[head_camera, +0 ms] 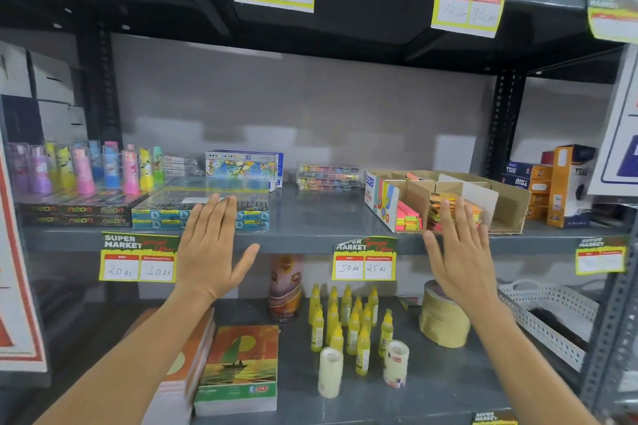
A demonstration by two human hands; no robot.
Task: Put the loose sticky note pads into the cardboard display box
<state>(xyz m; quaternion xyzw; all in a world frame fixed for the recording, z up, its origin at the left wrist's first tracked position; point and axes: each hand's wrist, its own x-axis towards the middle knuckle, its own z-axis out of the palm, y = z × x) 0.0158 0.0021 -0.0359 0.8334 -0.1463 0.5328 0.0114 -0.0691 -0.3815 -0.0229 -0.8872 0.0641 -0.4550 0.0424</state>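
Note:
The cardboard display box (507, 203) lies on the middle shelf at the right, its open side facing me. Pink and green sticky note pads (409, 217) fill its left compartment. Orange and yellow pads (438, 209) sit in the middle compartment, partly hidden by my right hand (459, 252). That hand is flat with fingers apart, held in front of the box and holding nothing. My left hand (210, 248) is open too, raised before the shelf edge near the pen packs, empty.
Neon pen packs (79, 214), blue pen packs (165, 214), a crayon box (241, 167) and paint sets (328, 178) share the middle shelf. Orange boxes (566, 186) stand right of the display box. Below are glue bottles (348, 317), tape rolls (443, 317) and notebooks (238, 369).

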